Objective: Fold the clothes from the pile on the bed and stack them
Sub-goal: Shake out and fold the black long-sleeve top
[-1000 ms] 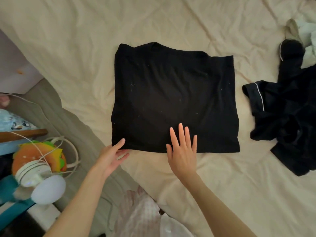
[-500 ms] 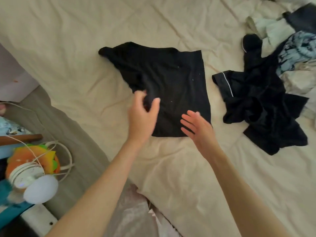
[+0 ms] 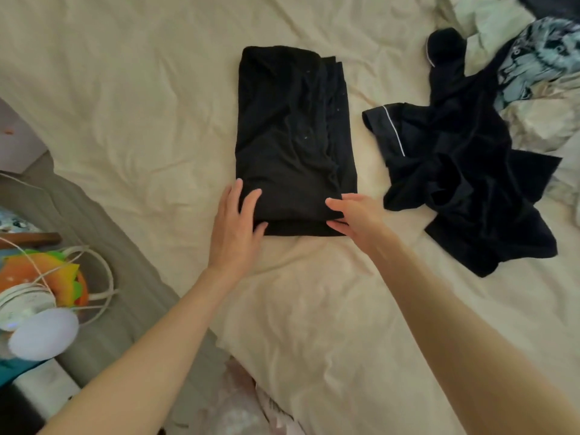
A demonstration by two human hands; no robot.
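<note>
Black shirt [image 3: 292, 142] has been folded in half since a second ago, left side over right; one more fold judged needed. Now a narrow, wrinkled strip mid-bed on cream sheet [image 3: 314, 309]. Left hand [image 3: 235, 222] rests flat, fingers straight, on near-left corner; right hand [image 3: 353, 216] pinches near-right edge. Clothes pile [image 3: 464, 171] right.

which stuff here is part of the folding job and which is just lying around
Part of the job:
- folded black garment, left hand and right hand at its near corners
- unfolded clothes pile
- bed sheet

Just lying about:
- white round lamp
- orange and green toy
- white cable
</note>
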